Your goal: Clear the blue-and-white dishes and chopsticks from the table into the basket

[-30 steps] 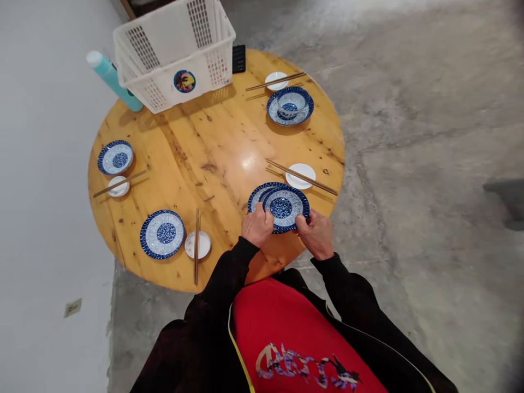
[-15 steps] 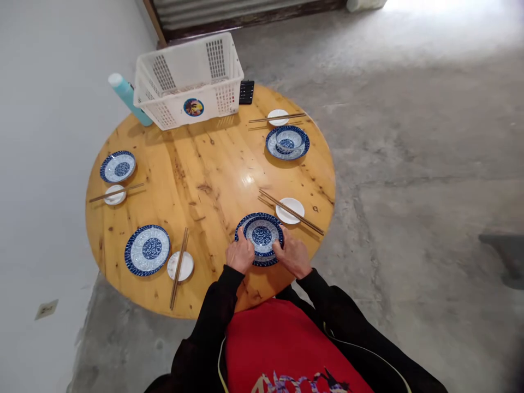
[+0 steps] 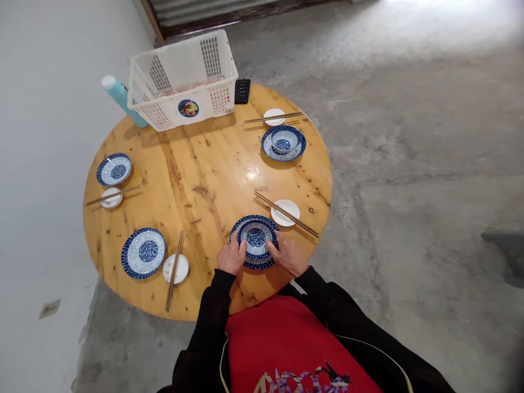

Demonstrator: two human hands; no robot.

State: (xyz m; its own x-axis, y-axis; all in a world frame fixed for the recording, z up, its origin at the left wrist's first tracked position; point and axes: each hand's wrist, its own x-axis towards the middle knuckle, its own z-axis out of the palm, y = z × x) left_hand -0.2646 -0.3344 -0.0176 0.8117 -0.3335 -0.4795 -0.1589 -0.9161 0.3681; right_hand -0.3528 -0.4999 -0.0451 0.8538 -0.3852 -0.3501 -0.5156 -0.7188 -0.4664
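Observation:
A blue-and-white bowl [image 3: 256, 238] sits within the rim of a larger blue-patterned plate [image 3: 258, 266] at the near edge of the table. My left hand [image 3: 232, 256] grips the bowl's left side, thumb on its rim. On the opposite side my right hand [image 3: 289, 254] holds it the same way; the fingers of both hands are partly hidden. Just beyond the right hand, a pair of chopsticks [image 3: 302, 224] lies across a small white dish [image 3: 288, 209].
Another plate [image 3: 133, 265] stands left, beside a white dish [image 3: 182, 270] with chopsticks. Farther off are a patterned dish [image 3: 103, 172] and a plate holding a bowl [image 3: 285, 143]. A white basket [image 3: 164, 115], a blue bottle [image 3: 123, 98] and a black object [image 3: 242, 91] line the far edge.
The view has shifted slightly, so the table items appear a little farther left. Both hands stay on the bowl, which remains over the plate.

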